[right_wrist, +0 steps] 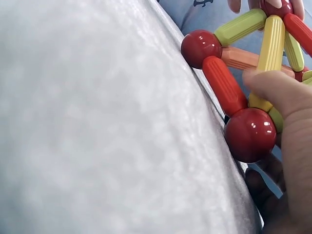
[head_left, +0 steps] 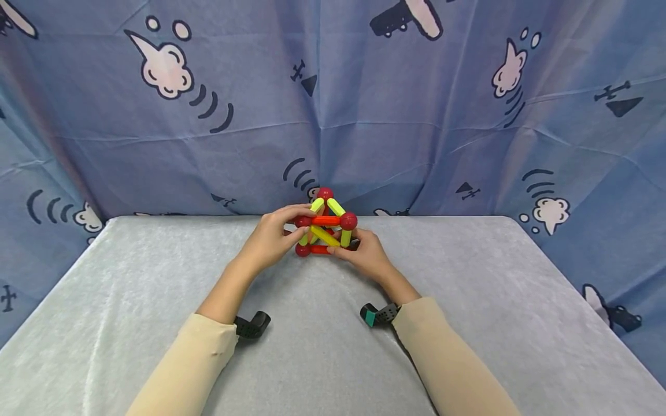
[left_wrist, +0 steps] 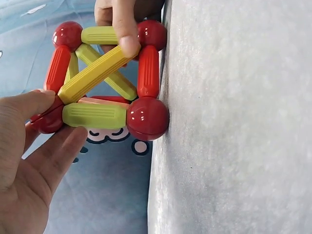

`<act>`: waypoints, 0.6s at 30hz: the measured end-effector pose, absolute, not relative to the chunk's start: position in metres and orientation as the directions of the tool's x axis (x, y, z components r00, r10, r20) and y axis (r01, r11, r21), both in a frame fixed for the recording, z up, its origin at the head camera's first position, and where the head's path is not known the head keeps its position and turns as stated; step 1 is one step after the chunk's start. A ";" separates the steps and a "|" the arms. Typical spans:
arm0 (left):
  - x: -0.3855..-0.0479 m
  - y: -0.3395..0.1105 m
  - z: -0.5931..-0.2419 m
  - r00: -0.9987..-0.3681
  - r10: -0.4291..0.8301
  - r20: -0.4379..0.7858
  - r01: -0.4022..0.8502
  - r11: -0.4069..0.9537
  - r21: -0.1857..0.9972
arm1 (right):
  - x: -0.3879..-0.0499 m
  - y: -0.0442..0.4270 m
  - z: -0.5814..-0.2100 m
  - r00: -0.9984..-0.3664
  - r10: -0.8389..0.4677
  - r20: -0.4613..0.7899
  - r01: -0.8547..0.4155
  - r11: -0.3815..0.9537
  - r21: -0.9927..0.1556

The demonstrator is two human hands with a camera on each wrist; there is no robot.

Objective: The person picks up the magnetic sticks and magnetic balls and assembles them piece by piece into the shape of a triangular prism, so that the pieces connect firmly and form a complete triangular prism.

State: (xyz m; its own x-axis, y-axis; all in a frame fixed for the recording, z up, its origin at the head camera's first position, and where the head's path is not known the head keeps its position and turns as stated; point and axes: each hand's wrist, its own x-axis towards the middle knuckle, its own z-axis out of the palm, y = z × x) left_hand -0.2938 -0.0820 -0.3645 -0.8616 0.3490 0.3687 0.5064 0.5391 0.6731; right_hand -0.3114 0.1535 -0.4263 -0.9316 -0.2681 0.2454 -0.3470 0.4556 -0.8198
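A frame built of ribbed building sticks and glossy red balls stands on the table near its back edge. In the head view my left hand (head_left: pixel 267 236) grips the frame's upper left red ball (left_wrist: pixel 47 119) between thumb and fingers. A yellow stick (left_wrist: pixel 95 73) slants from that ball down to the lower right ball (right_wrist: pixel 250 135). My right hand (head_left: pixel 366 254) holds this lower corner, its thumb lying on the yellow stick and its other fingers behind, partly hidden. Red sticks (head_left: pixel 326 221) and lime sticks (left_wrist: pixel 95 116) join the other balls. Above them sits a top ball (head_left: pixel 325 193).
A pale grey cloth covers the table (head_left: pixel 312 346). Directly behind its back edge hangs a blue patterned curtain (head_left: pixel 354 104). Each wrist wears a black camera mount (head_left: pixel 252 325), close over the cloth.
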 end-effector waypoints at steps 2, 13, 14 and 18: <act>-0.294 -0.082 -0.364 -0.862 0.349 0.367 0.505 0.537 0.676 | -0.312 0.153 -0.426 -0.932 -0.266 0.248 -0.348 0.453 -0.821; -0.291 -0.083 -0.366 -0.868 0.345 0.357 0.494 0.534 0.686 | -0.313 0.158 -0.428 -0.943 -0.248 0.222 -0.306 0.382 -0.872; -0.291 -0.083 -0.366 -0.868 0.345 0.357 0.494 0.529 0.690 | -0.313 0.159 -0.428 -0.945 -0.248 0.215 -0.296 0.361 -0.885; -0.291 -0.082 -0.368 -0.876 0.336 0.347 0.478 0.498 0.724 | -0.315 0.167 -0.426 -0.956 -0.237 0.174 -0.239 0.282 -0.929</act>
